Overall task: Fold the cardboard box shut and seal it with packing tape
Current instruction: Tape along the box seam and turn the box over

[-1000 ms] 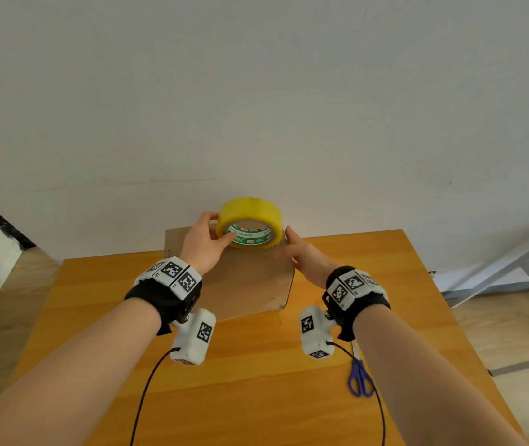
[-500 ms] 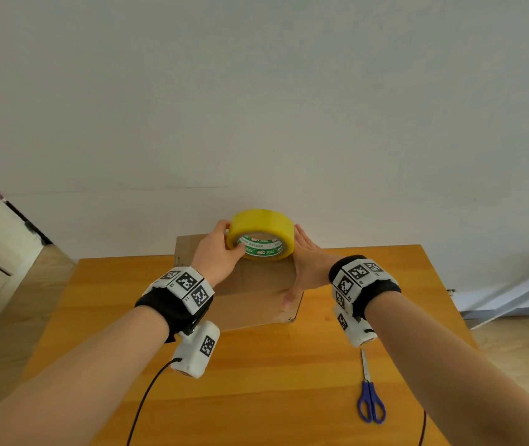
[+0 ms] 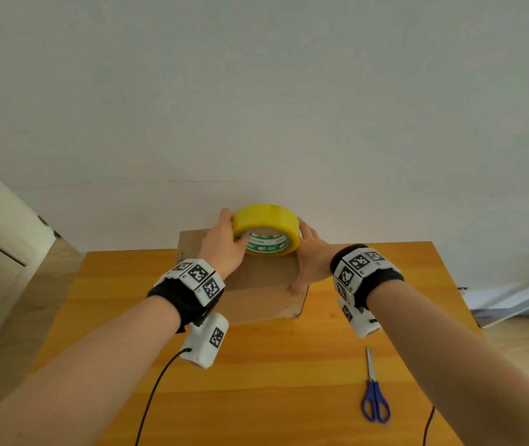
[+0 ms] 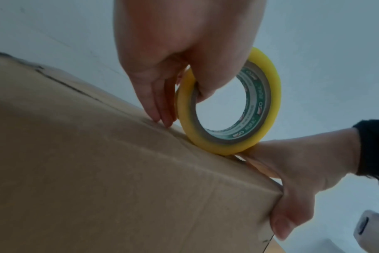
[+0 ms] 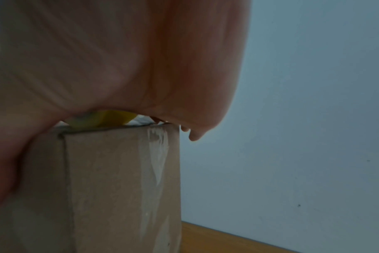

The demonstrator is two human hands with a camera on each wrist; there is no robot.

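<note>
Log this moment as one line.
left hand: grips tape roll | right hand: presses box top | scissors: on table

Left hand (image 4: 184,56) grips tape roll (image 4: 268,95) (upright) on box (image 4: 97,171).

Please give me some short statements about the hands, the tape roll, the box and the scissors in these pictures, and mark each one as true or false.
1. The left hand grips the yellow tape roll, thumb through its hole. True.
2. The tape roll lies flat on the table. False: it stands on edge on top of the cardboard box.
3. The right hand holds the scissors. False: the scissors lie on the table, nearer the person; the right hand rests on the box beside the roll.
4. The box top flaps are folded down. True.
5. Clear tape already runs down one side of the box. True, in the right wrist view.
</note>
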